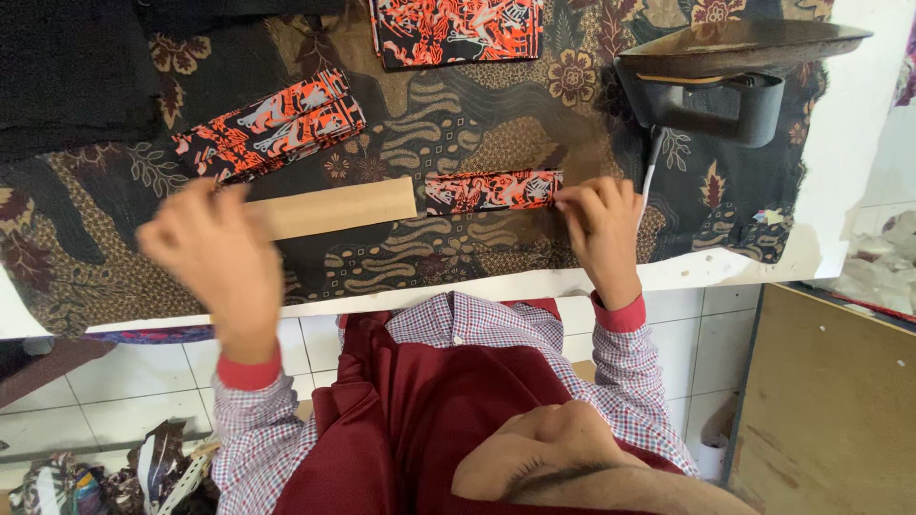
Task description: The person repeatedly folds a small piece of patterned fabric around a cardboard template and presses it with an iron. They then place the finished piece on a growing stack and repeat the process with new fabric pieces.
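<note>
My left hand (215,253) is motion-blurred and grips the left end of a flat tan cardboard strip (339,207) lying on the table. Just right of the cardboard lies a narrow folded fabric strip (489,191), black with an orange and white print. My right hand (601,229) pinches that strip's right end against the table. Both sleeves are checked with red cuffs.
A dark batik cloth (477,114) covers the table. A black iron (725,81) stands at the far right. A stack of folded printed strips (272,124) and a larger printed piece (458,29) lie behind. Black cloth (72,72) is far left. A wooden board (821,401) stands lower right.
</note>
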